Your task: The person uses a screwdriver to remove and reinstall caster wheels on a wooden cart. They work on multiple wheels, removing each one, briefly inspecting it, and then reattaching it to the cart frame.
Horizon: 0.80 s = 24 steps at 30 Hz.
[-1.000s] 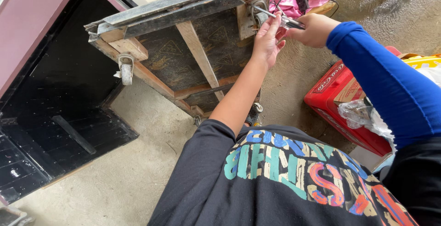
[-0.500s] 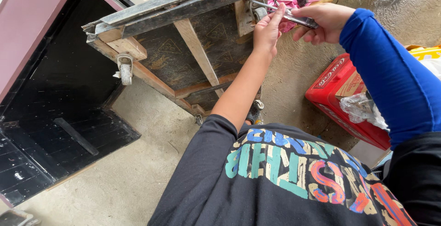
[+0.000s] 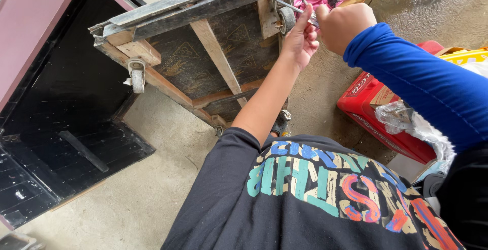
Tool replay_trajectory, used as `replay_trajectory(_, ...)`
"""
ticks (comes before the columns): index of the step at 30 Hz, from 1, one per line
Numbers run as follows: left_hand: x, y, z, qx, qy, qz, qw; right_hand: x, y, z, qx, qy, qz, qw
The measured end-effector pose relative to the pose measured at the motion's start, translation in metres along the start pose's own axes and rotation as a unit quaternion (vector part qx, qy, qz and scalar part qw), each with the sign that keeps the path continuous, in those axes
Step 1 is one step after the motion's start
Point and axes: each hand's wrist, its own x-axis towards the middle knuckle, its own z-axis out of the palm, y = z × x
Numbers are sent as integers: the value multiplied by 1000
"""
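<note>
L hand (image 3: 300, 39) reaches up w/ arm extended, fingers pinching a thin metal tool (image 3: 295, 8) by the caster wheel (image 3: 285, 17) of the upturned wooden cart (image 3: 203, 52). R hand (image 3: 344, 26) fisted on the tool's end. Tool runs upper-left to lower-right, tip twd wheel bracket.

Caster wheel (image 3: 287, 19): small, grey, mounted in a metal bracket at the upper right corner of the wooden platform (image 3: 203, 57). The platform is tipped on edge, its dark underside and pale wooden cross-braces exposed, so the wheel faces sideways off the ground. Metal tool (image 3: 297, 9): thin, silver, rod-shaped. It lies at a slant across the same corner of the platform, its tip at the wheel bracket and its other end just right of the wheel.
</note>
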Motion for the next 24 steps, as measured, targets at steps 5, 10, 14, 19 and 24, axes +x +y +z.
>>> replay_trajectory(5, 8, -1, 0, -29, -25, 33, 999, 2, 26, 4, 592, -201, 239, 743)
replay_trajectory(10, 5, -9, 5, -87, -45, 52, 994, 11, 30, 15, 619, -267, 235, 700)
replay_trajectory(14, -11, -14, 2, -140, -101, 7, 985, 7, 18, 12, 99, -62, 20, 993)
replay_trajectory(19, -10, -11, 13, -61, -3, 7, 998, -8, 15, -2, -74, 10, -30, 997)
replay_trajectory(24, 1, -7, 19, -29, 8, 42, 999, 0, 36, -8, 492, -177, 220, 823)
